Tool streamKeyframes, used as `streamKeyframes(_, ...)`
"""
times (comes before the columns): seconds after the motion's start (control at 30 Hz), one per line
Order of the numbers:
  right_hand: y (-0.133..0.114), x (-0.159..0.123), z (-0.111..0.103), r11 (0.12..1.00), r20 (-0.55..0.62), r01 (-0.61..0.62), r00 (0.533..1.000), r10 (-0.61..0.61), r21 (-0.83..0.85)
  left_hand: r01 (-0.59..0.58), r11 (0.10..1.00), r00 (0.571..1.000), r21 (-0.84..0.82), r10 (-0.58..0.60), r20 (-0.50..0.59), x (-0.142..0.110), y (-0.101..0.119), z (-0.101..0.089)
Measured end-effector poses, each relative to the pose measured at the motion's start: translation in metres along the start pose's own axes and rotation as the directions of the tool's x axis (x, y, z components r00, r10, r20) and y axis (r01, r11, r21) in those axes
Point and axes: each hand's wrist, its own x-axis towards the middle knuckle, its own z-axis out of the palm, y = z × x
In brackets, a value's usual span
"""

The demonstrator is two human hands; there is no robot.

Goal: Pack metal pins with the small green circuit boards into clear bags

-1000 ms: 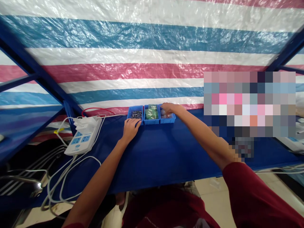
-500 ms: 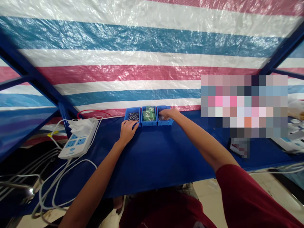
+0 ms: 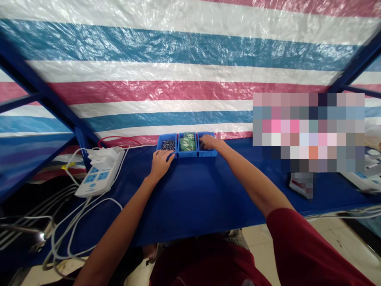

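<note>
Three blue plastic bins stand side by side at the back of the table. The left bin (image 3: 161,140) holds many small dark and silvery metal pieces, perhaps screws. My left hand (image 3: 161,161) rests at its front edge, thumb apart and fingers loosely spread, with nothing held. In the middle bin (image 3: 188,155) lie green packets or pieces with pale strips on them. My right hand (image 3: 210,142) reaches into the right bin (image 3: 207,154), its fingers curled down and closed. Whatever the fingertips touch there is hidden by the hand, and the bin's contents hardly show.
A white power strip (image 3: 98,176) with plugs and loose white cables (image 3: 70,234) lies on the left of the blue table (image 3: 190,194). A dark flat device (image 3: 299,186) sits at the right, near a pixelated area. Striped sheeting (image 3: 178,71) hangs behind, between blue frame posts.
My right hand has dipped slightly deeper into the right bin, and the clear pieces seen at its fingers are now hidden. My left hand stays at the left bin's edge.
</note>
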Motion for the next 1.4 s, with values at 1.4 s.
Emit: streamKeyframes(1.4,-0.089,-0.083,0.032,0.786,-0.341,0.421,0.896,-0.284,0.452,-0.065,0.901,0.981,-0.428,0.136,0.138,0.003,0.024,-0.042)
